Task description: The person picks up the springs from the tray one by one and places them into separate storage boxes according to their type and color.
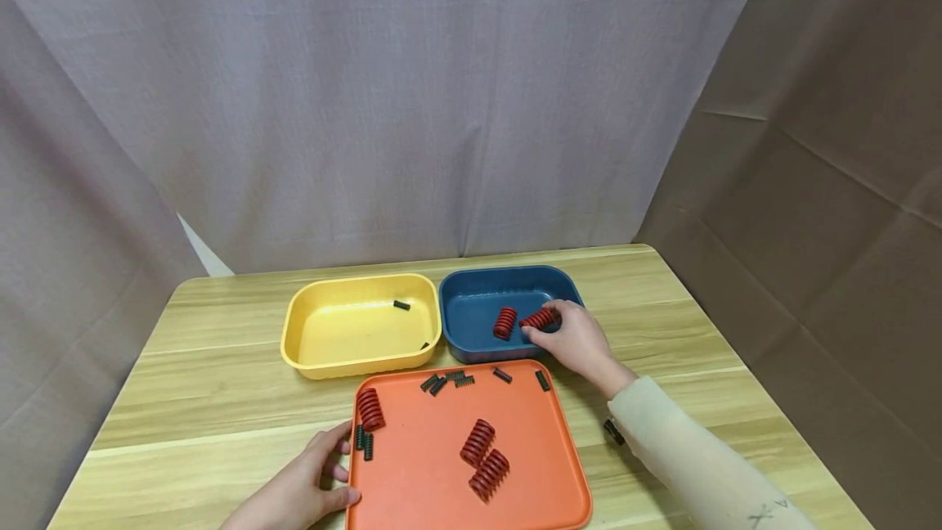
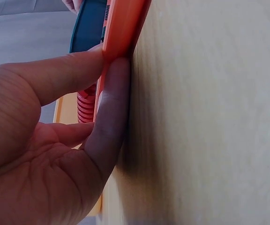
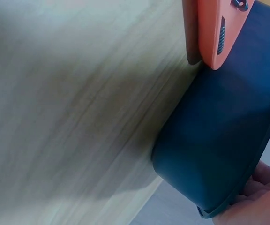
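Note:
My right hand (image 1: 580, 340) pinches a red coil spring (image 1: 537, 319) between thumb and fingers, inside the blue bin's right side. Another red spring (image 1: 504, 323) lies in that blue bin (image 1: 478, 298) to its left. With my left hand (image 1: 312, 473) I grip the left rim of the orange tray (image 1: 419, 485); in the left wrist view the thumb and a finger (image 2: 112, 103) hold its edge from both sides. Two red springs (image 1: 489, 474) lie mid-tray, and one red spring (image 1: 370, 410) lies by its left edge. In the right wrist view the held spring is hidden behind the bin wall (image 3: 210, 131).
A yellow bin (image 1: 346, 332) with small black springs (image 1: 401, 305) stands left of the blue one. Several small black springs (image 1: 439, 386) lie along the tray's far edge, two more by its left rim. A small dark object (image 1: 613, 432) lies on the wooden table (image 1: 213, 399) beside the right sleeve.

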A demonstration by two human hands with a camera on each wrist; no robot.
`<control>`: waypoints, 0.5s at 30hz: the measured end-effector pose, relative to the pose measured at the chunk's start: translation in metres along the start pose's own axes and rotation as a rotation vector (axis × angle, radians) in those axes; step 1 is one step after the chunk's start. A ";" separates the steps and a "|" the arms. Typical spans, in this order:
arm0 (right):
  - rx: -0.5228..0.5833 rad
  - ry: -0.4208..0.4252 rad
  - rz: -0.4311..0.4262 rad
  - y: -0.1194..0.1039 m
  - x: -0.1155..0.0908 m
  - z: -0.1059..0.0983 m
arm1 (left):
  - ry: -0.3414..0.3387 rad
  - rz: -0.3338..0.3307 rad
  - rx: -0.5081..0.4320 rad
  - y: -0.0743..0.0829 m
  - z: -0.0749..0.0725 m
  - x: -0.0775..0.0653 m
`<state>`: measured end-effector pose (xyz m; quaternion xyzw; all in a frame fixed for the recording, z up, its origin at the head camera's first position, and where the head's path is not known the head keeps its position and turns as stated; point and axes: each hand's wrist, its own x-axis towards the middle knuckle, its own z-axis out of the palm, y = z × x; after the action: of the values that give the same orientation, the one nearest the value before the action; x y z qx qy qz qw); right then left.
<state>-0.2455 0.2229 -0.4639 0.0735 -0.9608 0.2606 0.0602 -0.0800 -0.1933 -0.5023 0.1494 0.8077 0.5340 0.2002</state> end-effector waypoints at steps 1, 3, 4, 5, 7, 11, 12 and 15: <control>0.004 -0.001 -0.001 0.000 0.000 0.000 | -0.001 -0.003 -0.008 0.000 0.000 0.000; 0.013 -0.002 -0.007 -0.001 0.000 0.001 | -0.002 -0.005 -0.014 0.000 0.000 0.000; 0.018 -0.003 -0.013 -0.001 0.000 0.001 | -0.003 -0.008 -0.021 0.000 0.000 0.000; 0.022 -0.002 -0.016 -0.001 -0.001 0.001 | -0.004 -0.010 -0.020 0.000 0.000 0.000; 0.034 0.003 -0.022 -0.001 -0.002 0.001 | -0.005 -0.010 -0.021 0.000 0.000 0.000; 0.047 0.020 -0.045 -0.004 -0.006 0.000 | -0.003 0.000 -0.009 -0.001 0.000 0.000; 0.050 0.024 -0.057 -0.006 -0.008 -0.002 | -0.003 0.003 -0.007 -0.001 0.000 0.000; 0.073 0.017 -0.099 -0.012 -0.013 -0.007 | -0.003 0.008 0.001 -0.002 0.000 0.001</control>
<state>-0.2301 0.2180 -0.4540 0.1208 -0.9453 0.2928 0.0784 -0.0807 -0.1940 -0.5038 0.1533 0.8072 0.5342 0.1991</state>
